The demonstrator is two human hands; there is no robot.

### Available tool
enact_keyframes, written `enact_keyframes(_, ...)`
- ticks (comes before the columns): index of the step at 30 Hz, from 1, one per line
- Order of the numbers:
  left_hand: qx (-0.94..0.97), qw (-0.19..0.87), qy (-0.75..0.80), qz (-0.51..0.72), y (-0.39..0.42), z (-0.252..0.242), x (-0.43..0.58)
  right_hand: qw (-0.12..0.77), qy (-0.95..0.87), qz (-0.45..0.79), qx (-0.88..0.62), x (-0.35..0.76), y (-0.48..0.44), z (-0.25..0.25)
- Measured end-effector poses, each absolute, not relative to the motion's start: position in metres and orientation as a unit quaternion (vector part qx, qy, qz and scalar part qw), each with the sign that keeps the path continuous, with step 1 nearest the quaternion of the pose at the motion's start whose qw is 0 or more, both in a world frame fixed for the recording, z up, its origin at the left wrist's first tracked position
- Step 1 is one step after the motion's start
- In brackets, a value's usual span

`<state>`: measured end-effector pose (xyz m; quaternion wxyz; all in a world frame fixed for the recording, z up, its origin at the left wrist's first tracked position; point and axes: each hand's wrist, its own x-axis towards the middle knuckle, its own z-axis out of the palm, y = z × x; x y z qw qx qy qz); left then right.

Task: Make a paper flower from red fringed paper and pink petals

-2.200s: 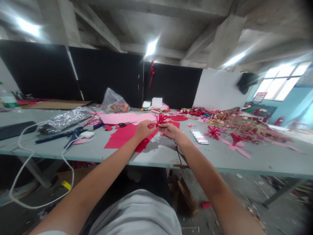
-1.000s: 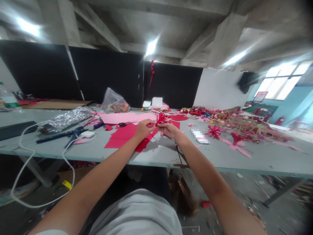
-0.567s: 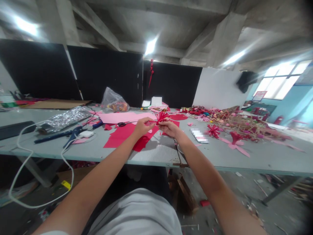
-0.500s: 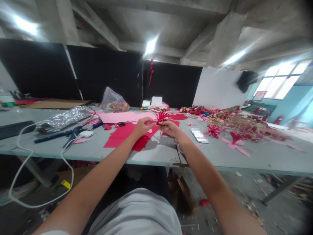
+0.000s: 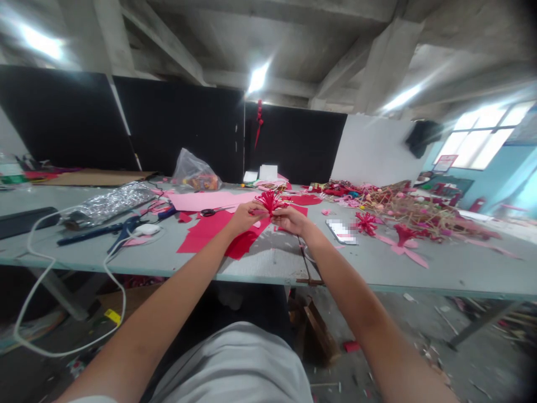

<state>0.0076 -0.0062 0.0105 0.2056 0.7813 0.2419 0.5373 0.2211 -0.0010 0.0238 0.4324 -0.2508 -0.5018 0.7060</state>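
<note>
left hand (image 5: 244, 219) and right hand (image 5: 290, 220) both pinch a red paper flower (image 5: 268, 201); its base hidden inside the grip, only fringed strands showing.

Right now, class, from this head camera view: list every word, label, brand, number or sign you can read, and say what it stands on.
No text can be read.
Wall sign: too small to read.
Bottle label: too blurred to read.
Phone screen: blurred out.
Snack packet: too small to read.
</note>
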Motion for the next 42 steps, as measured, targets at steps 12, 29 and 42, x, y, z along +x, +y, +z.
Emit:
enact_keyframes(12, 0.721, 0.044, 0.279, 0.633, -0.01, 0.013, 0.012, 0.51, -0.503, 0.659, -0.229, 0.217, -0.007, 0.023)
enact_keyframes(29, 0.76, -0.022, 0.257, 0.597, -0.018, 0.01, 0.015, 0.515, -0.499, 0.663, -0.216, 0.209, -0.004, 0.021)
enact_keyframes(42, 0.752, -0.016, 0.283, 0.595, -0.019, 0.01, 0.019, 0.527, -0.504, 0.65, -0.215, 0.208, 0.003, 0.018)
